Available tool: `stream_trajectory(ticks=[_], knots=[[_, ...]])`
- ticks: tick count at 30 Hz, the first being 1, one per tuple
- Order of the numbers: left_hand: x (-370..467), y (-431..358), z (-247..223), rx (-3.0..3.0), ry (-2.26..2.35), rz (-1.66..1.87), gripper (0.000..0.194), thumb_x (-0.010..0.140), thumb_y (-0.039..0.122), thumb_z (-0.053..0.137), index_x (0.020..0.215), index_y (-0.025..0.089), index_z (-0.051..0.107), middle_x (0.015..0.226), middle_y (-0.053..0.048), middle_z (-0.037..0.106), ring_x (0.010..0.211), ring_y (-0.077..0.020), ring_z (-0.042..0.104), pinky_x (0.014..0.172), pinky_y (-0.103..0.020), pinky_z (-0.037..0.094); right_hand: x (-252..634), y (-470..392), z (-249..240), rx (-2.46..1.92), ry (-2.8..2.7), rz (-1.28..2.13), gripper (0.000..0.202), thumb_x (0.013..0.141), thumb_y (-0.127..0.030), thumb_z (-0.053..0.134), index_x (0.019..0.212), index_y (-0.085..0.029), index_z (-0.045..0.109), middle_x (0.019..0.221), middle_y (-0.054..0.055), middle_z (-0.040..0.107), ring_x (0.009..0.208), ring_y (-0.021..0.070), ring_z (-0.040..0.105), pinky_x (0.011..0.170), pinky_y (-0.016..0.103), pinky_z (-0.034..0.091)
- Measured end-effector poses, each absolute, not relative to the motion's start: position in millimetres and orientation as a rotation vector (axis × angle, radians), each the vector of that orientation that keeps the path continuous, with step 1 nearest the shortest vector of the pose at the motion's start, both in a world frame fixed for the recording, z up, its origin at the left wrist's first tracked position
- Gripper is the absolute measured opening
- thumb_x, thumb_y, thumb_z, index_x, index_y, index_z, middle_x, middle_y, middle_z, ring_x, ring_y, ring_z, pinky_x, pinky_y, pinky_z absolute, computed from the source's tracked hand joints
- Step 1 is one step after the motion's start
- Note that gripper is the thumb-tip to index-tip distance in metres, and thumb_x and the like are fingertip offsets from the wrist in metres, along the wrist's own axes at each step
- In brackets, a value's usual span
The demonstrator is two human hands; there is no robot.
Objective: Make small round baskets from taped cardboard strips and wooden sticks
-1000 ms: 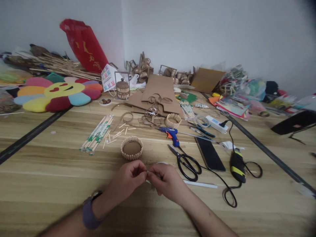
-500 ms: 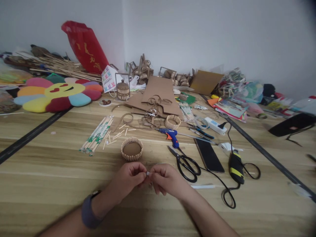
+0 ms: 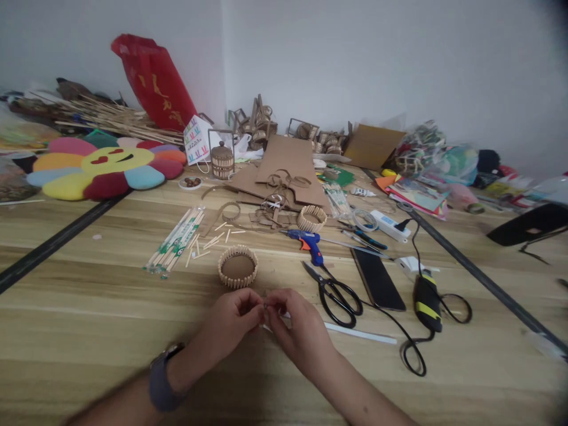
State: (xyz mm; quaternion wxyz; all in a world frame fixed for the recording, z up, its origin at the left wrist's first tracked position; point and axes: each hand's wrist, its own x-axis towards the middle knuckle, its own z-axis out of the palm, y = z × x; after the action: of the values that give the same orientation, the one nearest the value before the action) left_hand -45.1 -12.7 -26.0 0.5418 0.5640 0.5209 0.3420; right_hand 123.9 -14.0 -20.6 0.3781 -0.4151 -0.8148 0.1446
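Observation:
My left hand (image 3: pixel 235 316), with a watch on the wrist, and my right hand (image 3: pixel 297 325) meet at the fingertips near the table's front. Both are pinched on a narrow white strip (image 3: pixel 361 333), whose held end is mostly hidden by the fingers. The strip runs out from under the right hand across the table; its material is unclear. Just beyond my left hand sits a ring of short wooden sticks with a brown base (image 3: pixel 238 267). Black-handled scissors (image 3: pixel 335 294) lie open to the right of my right hand.
A blue glue gun (image 3: pixel 309 244), a phone (image 3: pixel 378 279) and a black-yellow corded tool (image 3: pixel 428 300) lie to the right. Packaged sticks (image 3: pixel 175 241) and loose stick pieces are at left. Cardboard (image 3: pixel 286 163), a flower cushion (image 3: pixel 109 167) and a lidded stick bucket (image 3: pixel 222 161) stand behind.
My right hand has turned, its fingers now pointing more upward at the left fingertips. More of the white strip shows, lying further out to the right. The camera view has shifted slightly.

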Motion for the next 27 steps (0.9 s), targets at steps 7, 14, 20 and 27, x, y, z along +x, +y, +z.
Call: stream_trajectory(ticks=[7, 14, 20, 27], knots=[[-45.7, -14.7, -22.2, 1.530, 1.308, 0.790, 0.021, 0.081, 0.035, 0.053, 0.075, 0.018, 0.063, 0.070, -0.001, 0.065, 0.066, -0.0174, 0.056, 0.060, -0.026, 0.039, 125.5, -12.0, -20.1, -1.047, -2.131, 0.349, 0.011, 0.089, -0.011, 0.049, 0.091, -0.021, 0.052, 0.076, 0.002, 0.067, 0.064, 0.0177, 0.065, 0.058, 0.026, 0.047], [-45.9, -16.9, -26.5, 1.633, 1.349, 0.786, 0.021, 0.082, 0.032, 0.052, 0.077, 0.018, 0.066, 0.072, -0.003, 0.069, 0.068, -0.0190, 0.060, 0.061, -0.027, 0.041, 126.4, -10.6, -20.1, -1.070, -2.208, 0.325, 0.013, 0.088, -0.008, 0.050, 0.089, -0.021, 0.053, 0.077, 0.003, 0.068, 0.066, 0.0185, 0.066, 0.060, 0.026, 0.047], [-45.6, -15.5, -25.1, 1.644, 1.331, 0.785, 0.021, 0.080, 0.031, 0.052, 0.080, 0.017, 0.067, 0.076, -0.005, 0.071, 0.070, -0.0202, 0.062, 0.063, -0.027, 0.043, 125.6, -11.6, -20.2, -1.080, -2.200, 0.356, 0.014, 0.087, -0.008, 0.050, 0.091, -0.021, 0.054, 0.078, 0.004, 0.069, 0.067, 0.0185, 0.066, 0.060, 0.026, 0.046], [-46.4, -16.9, -23.7, 1.645, 1.309, 0.806, 0.020, 0.082, 0.031, 0.051, 0.079, 0.017, 0.066, 0.074, -0.003, 0.069, 0.068, -0.0185, 0.060, 0.061, -0.026, 0.042, 127.5, -9.7, -20.7, -1.122, -2.159, 0.572, 0.011, 0.091, -0.014, 0.045, 0.093, -0.021, 0.053, 0.082, 0.006, 0.070, 0.072, 0.0206, 0.068, 0.063, 0.028, 0.049]])
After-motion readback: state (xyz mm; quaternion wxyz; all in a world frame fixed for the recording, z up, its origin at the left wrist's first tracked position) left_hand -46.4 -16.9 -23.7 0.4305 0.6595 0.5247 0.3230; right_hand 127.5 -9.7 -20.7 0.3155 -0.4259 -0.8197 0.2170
